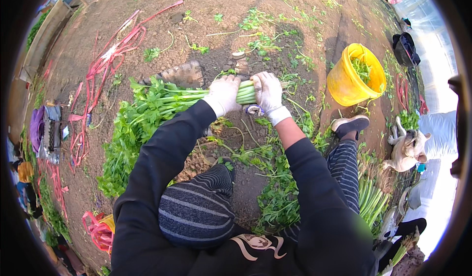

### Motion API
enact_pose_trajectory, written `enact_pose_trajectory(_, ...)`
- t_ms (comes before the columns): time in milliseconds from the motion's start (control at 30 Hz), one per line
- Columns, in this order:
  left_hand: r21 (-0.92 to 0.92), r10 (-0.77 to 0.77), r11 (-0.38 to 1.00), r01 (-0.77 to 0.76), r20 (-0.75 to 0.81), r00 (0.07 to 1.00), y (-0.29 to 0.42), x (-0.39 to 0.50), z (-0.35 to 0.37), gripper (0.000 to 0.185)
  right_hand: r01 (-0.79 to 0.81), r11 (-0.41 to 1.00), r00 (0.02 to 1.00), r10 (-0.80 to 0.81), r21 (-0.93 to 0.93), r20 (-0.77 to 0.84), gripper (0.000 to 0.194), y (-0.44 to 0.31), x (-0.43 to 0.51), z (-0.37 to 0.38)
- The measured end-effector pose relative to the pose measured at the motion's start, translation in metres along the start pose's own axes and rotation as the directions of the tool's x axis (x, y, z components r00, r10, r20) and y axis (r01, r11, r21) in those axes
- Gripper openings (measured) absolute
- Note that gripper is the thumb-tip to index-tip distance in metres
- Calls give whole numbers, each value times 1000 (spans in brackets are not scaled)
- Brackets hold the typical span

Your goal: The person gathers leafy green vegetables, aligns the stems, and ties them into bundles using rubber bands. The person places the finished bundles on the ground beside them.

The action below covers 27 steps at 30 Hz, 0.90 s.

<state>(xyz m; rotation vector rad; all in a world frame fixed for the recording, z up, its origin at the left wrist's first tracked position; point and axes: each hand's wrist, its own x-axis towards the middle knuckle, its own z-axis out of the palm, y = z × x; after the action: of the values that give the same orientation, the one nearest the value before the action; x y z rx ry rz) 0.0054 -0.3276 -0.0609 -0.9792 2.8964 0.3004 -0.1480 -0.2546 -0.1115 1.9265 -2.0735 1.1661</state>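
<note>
A bundle of celery point(191, 95) lies sideways before me, its leafy tops to the left and its root ends to the right. My left hand point(224, 94), in a whitish glove, is closed around the middle of the stalks. My right hand point(268, 93), gloved too, grips them close to the root end. Between the hands the pale green stalks show. Just below them is a small roll of white and purple material point(254, 109). Behind the bundle are a worn, brownish block-like object point(184, 73) and a smaller one point(240, 62); I cannot tell what they are.
A yellow bucket point(339, 86) holding leaves stands at the right. Red and pink strapping point(107, 58) lies on the soil at the left. A dog point(409, 147) sits at the far right near more celery point(370, 200). Loose celery leaves point(278, 198) litter the ground between my legs.
</note>
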Motion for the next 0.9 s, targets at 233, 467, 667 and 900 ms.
enact_pose_trajectory(233,-129,-29,991,39,79,996,-7,2,-4,71,32,999,999,-32,-17,-1,25,1,3,2)
enact_pose_trajectory(467,-127,-52,988,90,278,959,-5,6,-12,74,-187,784,973,231,592,1,38,7,-9,-18)
enact_pose_trajectory(667,-366,46,930,32,202,978,-11,23,-10,74,208,955,944,-140,-212,298,79,-19,-1,-84)
enact_pose_trajectory(900,-342,58,939,40,271,961,-7,29,-4,78,345,924,815,-209,-164,540,53,13,28,-39)
